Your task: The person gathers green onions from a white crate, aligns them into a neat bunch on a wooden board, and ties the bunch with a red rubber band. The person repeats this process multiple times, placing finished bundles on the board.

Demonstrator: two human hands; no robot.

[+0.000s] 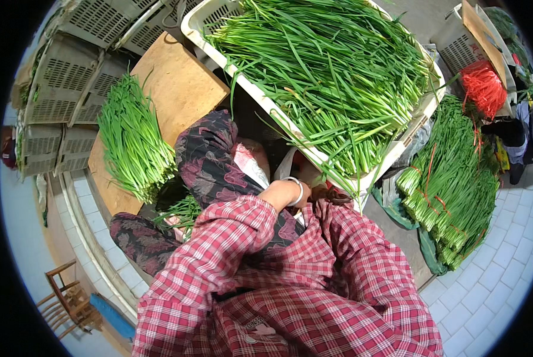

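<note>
My left hand (286, 194), with a white bangle at its wrist, is in front of my lap, its fingers mostly hidden. The right sleeve (351, 223) ends beside it, below the crate's near corner; my right hand is hidden there, and what either hand holds does not show. Beyond them a white plastic crate (273, 109) is heaped with loose green garlic chives (333, 76). A loose pile of chives (137, 138) lies on a wooden board (177, 80) at the left. More cut greens (184, 212) lie low between my legs.
Tied chive bundles (453, 187) lie at the right on green cloth (395, 212). Red plastic ties (485, 89) hang at another crate (458, 49). Stacked plastic crates (65, 80) stand at the left. A wooden chair (63, 294) is at the lower left.
</note>
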